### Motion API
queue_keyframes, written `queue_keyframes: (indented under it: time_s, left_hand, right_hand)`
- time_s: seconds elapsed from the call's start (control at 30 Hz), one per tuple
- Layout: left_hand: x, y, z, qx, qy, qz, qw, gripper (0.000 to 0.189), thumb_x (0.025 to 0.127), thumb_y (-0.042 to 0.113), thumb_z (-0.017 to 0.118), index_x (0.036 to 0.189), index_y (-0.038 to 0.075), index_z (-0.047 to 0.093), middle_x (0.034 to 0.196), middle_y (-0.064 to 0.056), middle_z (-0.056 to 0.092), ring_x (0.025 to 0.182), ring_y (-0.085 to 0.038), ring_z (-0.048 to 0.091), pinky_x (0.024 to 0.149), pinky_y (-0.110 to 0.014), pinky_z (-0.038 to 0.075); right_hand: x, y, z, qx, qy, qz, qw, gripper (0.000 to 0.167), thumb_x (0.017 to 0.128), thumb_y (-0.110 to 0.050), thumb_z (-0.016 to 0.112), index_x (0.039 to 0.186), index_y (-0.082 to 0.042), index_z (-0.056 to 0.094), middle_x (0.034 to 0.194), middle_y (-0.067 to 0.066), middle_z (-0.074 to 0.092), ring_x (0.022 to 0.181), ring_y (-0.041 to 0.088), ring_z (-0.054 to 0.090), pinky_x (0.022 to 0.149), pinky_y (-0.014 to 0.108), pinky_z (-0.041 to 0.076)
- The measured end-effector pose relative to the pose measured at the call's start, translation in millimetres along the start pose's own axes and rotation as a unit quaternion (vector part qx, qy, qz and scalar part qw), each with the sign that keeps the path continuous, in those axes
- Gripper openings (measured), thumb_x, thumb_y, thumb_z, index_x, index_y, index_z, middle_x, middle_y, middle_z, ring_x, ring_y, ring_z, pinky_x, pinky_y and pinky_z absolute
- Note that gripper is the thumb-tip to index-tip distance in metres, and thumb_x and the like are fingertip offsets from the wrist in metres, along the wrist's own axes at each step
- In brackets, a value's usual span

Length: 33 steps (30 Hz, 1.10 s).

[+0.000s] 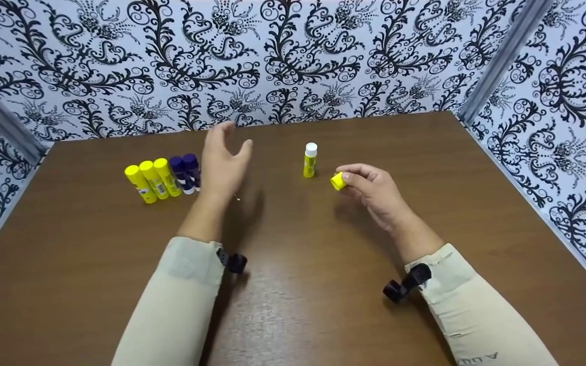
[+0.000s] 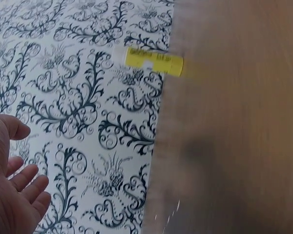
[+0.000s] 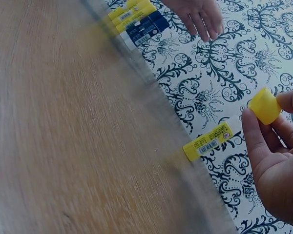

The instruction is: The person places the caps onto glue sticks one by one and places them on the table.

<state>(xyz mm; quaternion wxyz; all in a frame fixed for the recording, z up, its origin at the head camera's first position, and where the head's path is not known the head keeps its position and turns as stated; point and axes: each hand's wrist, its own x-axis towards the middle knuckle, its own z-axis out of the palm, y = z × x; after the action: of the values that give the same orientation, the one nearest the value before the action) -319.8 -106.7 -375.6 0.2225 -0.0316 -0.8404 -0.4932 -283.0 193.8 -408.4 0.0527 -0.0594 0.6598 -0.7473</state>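
A yellow glue stick (image 1: 310, 163) stands upright and uncapped on the table, its white top showing. To its right, my right hand (image 1: 374, 195) pinches a yellow cap (image 1: 338, 181) between thumb and fingers, held off the table; the right wrist view shows the same cap (image 3: 265, 106) in the fingertips. My left hand (image 1: 224, 165) is raised left of the glue stick, thumb spread from the fingers and nothing in it. In the left wrist view that hand (image 2: 19, 185) is apart from the yellow glue stick (image 2: 154, 62).
Left of my left hand stand several capped glue sticks in a row: yellow ones (image 1: 153, 180) and dark purple ones (image 1: 183, 173), partly hidden by the hand. A small white speck (image 1: 238, 199) lies on the brown table (image 1: 283, 284). Patterned walls (image 1: 293, 61) bound the table's back and sides.
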Motion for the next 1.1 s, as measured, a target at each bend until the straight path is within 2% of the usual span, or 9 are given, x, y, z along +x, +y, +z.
queue_keyframes:
  time_s: [0.2,0.37,0.5,0.63,0.73,0.87,1.1]
  left_hand:
    - [0.4,5.4,25.0,-0.016,-0.029,-0.012,0.9994,0.052,0.097,0.019,0.072,0.142,0.003,0.054,0.145,-0.014,0.057,0.139,-0.026,0.052,0.122,-0.034,0.037]
    - [-0.3,9.2,47.2,-0.040,-0.070,-0.027,0.9964,0.052,0.096,0.015,0.071,0.143,0.004,0.053,0.144,-0.015,0.058,0.136,-0.028,0.053,0.120,-0.037,0.040]
    - [-1.5,13.7,62.7,-0.057,-0.105,-0.036,0.9922,0.054,0.094,0.014,0.072,0.144,0.004,0.052,0.143,-0.014,0.058,0.135,-0.028,0.053,0.120,-0.039,0.040]
    - [-2.5,15.9,75.9,-0.083,-0.133,-0.069,0.9853,0.057,0.094,0.017,0.073,0.146,0.006,0.052,0.146,-0.011,0.057,0.137,-0.028,0.052,0.120,-0.040,0.040]
    - [-2.6,14.8,84.7,-0.105,-0.143,-0.088,0.9803,0.058,0.093,0.017,0.073,0.146,0.005,0.052,0.147,-0.013,0.057,0.138,-0.031,0.052,0.120,-0.042,0.041]
    - [-2.9,12.9,95.0,-0.123,-0.148,-0.099,0.9763,0.056,0.093,0.017,0.073,0.144,0.004,0.053,0.145,-0.017,0.058,0.136,-0.034,0.055,0.117,-0.042,0.044]
    - [-3.3,11.4,108.3,-0.138,-0.156,-0.127,0.9698,0.056,0.093,0.016,0.077,0.141,0.000,0.054,0.136,-0.017,0.063,0.127,-0.030,0.060,0.114,-0.038,0.047]
  right_hand:
    - [-0.3,1,-3,0.001,0.012,0.005,0.9999,0.021,0.102,-0.009,0.063,0.120,0.000,0.070,0.112,0.004,0.069,0.095,0.014,0.070,0.093,0.026,0.060]
    - [-0.5,0,-3,0.020,0.018,0.002,0.9996,0.021,0.102,-0.007,0.062,0.120,0.002,0.069,0.111,0.005,0.068,0.095,0.015,0.071,0.098,0.034,0.060]
    - [-0.5,0,-2,0.029,0.022,0.003,0.9993,0.017,0.102,-0.005,0.062,0.116,0.000,0.070,0.111,0.005,0.068,0.094,0.014,0.071,0.098,0.035,0.060]
    - [-0.4,0,-1,0.028,0.026,0.002,0.9993,0.020,0.102,-0.005,0.061,0.119,0.003,0.068,0.107,0.004,0.069,0.092,0.014,0.070,0.095,0.032,0.061]
    - [-0.2,1,-1,0.026,0.026,0.001,0.9993,0.021,0.103,-0.005,0.060,0.120,0.004,0.068,0.105,0.003,0.069,0.091,0.014,0.070,0.095,0.032,0.061]
    - [0.0,1,-2,0.025,0.022,0.000,0.9994,0.016,0.103,-0.005,0.060,0.114,-0.001,0.071,0.105,0.003,0.069,0.091,0.014,0.071,0.096,0.034,0.060]
    - [0.6,1,-1,0.027,0.022,0.001,0.9994,0.017,0.102,-0.005,0.061,0.116,0.001,0.070,0.106,0.004,0.069,0.091,0.015,0.070,0.094,0.032,0.061]
